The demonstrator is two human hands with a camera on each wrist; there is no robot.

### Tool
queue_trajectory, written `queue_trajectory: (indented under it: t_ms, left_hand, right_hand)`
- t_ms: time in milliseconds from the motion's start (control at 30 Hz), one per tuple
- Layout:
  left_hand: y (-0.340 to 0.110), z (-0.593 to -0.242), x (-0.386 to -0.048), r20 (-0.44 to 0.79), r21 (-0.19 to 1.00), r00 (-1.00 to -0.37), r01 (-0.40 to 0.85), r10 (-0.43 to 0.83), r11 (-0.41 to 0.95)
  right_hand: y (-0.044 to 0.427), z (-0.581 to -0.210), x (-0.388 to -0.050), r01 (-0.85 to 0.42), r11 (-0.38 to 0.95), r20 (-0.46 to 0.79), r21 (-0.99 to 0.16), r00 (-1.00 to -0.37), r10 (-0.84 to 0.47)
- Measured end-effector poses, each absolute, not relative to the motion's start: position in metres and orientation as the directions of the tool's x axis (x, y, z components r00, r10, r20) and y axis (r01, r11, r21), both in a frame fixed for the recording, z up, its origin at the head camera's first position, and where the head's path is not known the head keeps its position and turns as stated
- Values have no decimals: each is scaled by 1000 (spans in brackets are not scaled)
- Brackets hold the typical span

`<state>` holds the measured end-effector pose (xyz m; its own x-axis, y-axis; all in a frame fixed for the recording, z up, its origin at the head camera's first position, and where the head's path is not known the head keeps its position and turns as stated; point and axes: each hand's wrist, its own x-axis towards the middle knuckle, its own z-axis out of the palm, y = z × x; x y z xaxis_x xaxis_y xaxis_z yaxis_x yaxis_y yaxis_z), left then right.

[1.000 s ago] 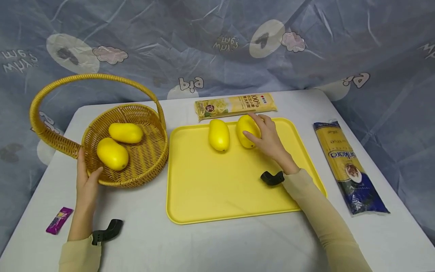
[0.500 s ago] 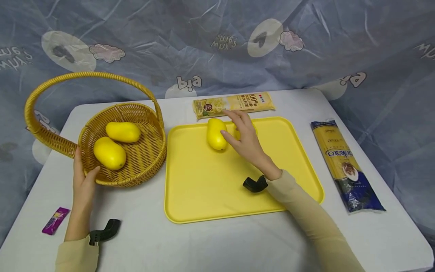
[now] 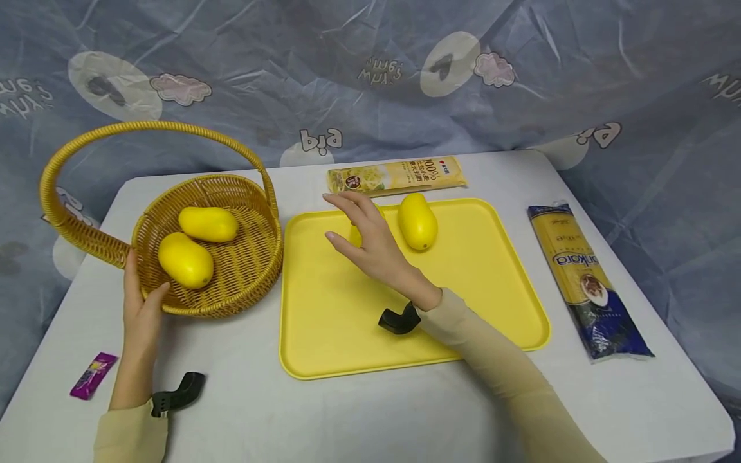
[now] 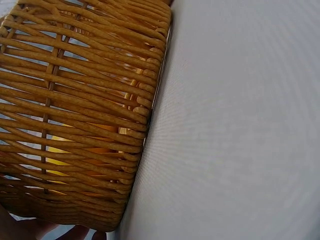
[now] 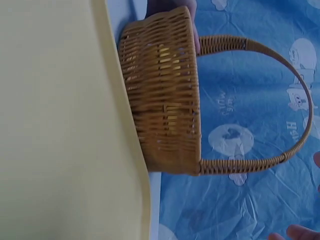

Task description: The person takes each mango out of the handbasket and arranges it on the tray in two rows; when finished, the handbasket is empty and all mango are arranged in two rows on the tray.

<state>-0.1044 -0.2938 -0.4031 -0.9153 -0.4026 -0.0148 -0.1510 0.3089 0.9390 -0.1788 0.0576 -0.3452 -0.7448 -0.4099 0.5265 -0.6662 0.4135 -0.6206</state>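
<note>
My left hand (image 3: 141, 314) grips the near left rim of the wicker basket (image 3: 249, 296), with the thumb at the rim. In the left wrist view its fingertips touch the woven side (image 4: 95, 110). Two yellow mangoes (image 3: 186, 260) lie in the basket. My right hand (image 3: 373, 247) hovers over the yellow tray (image 3: 347, 328), its fingers spread and holding nothing. Behind it a mango is mostly hidden, with only bits of yellow showing. To its right another mango (image 3: 418, 222) lies near the tray's far edge. Fingertips (image 5: 300, 232) show at the right wrist view's lower right.
A pasta packet (image 3: 399, 177) lies behind the tray. Another long pasta packet (image 3: 590, 283), yellow and blue, lies at the right. The small purple sachet (image 3: 94, 376) is at the left. The basket's tall handle (image 3: 156, 126) arches up. A patterned cloth hangs behind the white table (image 3: 243, 411).
My right hand has moved left from the right-hand mango, which is now uncovered, to in front of the left-hand one. The left hand keeps its grip on the basket.
</note>
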Motion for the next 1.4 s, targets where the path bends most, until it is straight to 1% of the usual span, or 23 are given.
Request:
queue_trajectory:
  t_ms: [333, 533, 633, 767, 967, 1167, 1400]
  left_hand:
    - [-293, -404, -104, -10, 937, -915, -150, -404, 315]
    - [-293, -404, -104, -10, 938, -912, -151, -411, 313]
    - [-293, -404, -104, -5, 939, -913, -145, -408, 312]
    - [-293, -404, -105, -1, 940, -910, -142, -414, 310]
    - [-295, -406, -105, -2, 944, -907, -141, -421, 299]
    - [-296, -408, -105, -4, 945, -905, -143, -425, 296]
    - [-295, -406, -105, -5, 939, -907, -149, -421, 310]
  right_hand:
    - [29, -342, -178, -673, 391, 493, -628, -732, -469]
    - [9, -339, -182, -659, 395, 439, -640, -735, -516]
    - [-3, -339, -185, -665, 391, 424, -637, -725, -542]
    - [-21, -340, -189, -669, 375, 404, -642, -711, -576]
    - [-47, -349, -198, -644, 372, 344, -669, -712, -612]
    - [-72, -351, -205, -641, 374, 328, -670, -708, -625]
    - [-94, -354, -208, -605, 411, 239, -682, -716, -656]
